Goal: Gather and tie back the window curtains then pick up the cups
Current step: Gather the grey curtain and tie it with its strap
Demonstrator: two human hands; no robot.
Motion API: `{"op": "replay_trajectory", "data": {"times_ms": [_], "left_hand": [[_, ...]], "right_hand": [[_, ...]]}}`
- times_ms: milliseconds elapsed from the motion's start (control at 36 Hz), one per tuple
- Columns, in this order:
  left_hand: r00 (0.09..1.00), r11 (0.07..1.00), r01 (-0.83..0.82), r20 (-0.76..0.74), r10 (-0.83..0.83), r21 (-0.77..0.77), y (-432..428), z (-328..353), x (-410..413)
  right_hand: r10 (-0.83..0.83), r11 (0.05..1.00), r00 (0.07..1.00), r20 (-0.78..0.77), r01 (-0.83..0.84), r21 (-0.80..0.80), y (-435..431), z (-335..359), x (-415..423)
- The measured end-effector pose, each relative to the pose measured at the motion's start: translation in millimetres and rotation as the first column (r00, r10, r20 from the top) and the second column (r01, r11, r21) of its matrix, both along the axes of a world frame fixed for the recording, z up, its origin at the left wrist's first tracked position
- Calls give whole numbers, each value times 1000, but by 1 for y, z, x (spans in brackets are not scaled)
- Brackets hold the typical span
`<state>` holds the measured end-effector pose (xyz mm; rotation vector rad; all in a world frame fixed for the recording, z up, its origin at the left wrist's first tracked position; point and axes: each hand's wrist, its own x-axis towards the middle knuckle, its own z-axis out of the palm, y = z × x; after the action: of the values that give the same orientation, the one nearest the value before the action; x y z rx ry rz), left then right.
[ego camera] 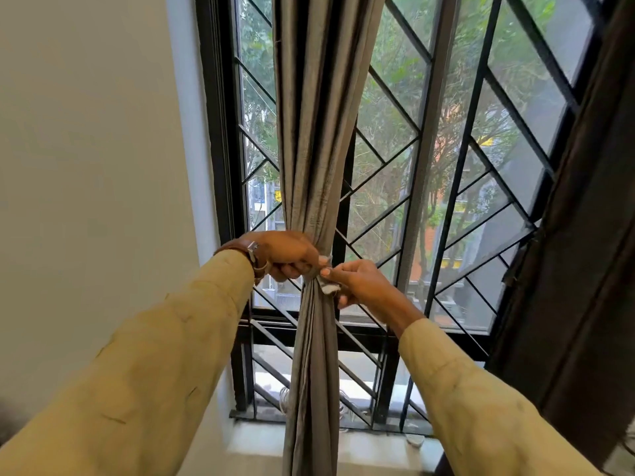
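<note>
The step in hand is the tying. The grey curtain is already gathered into 1 narrow bundle in front of the window grille. The cups have not been reached, and none shows plainly in this view.

The left hand is closed round the bundle at its pinched waist, fingers curled about the folds. The right hand, just beside it on the bundle's right, pinches the pale end of a tie strip between thumb and fingers. The strip seems to run round the waist, though its far side is hidden.

The next move probably calls for drawing that end snug and fastening it while the left hand stops the folds from spreading.

The curtain is a matte grey weave in long vertical pleats, flaring above the grip and falling straight below it towards the sill. A 2nd, dark curtain hangs at the right edge; whether it is tied cannot be told.
</note>
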<state>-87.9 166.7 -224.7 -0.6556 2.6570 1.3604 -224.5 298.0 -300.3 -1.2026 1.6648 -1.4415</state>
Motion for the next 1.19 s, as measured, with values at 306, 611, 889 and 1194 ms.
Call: {"op": "replay_trajectory", "data": {"times_ms": [306, 611, 889, 1194], "left_hand": [[996, 994, 65, -70, -59, 91, -2, -6, 14], [997, 990, 8, -72, -18, -142, 3, -7, 11], [998, 724, -4, -54, -45, -690, -5, -1, 11], [979, 73, 119, 104, -178, -990, 3, 1, 21]], "right_hand": [[28, 999, 981, 194, -25, -22, -10, -8, 3], [29, 999, 997, 73, -32, 43, -17, -5, 1], [-3, 994, 933, -359, 40, 98, -19, 13, 3], [67, 973, 654, -754, 123, 194, -21, 36, -4]]}}
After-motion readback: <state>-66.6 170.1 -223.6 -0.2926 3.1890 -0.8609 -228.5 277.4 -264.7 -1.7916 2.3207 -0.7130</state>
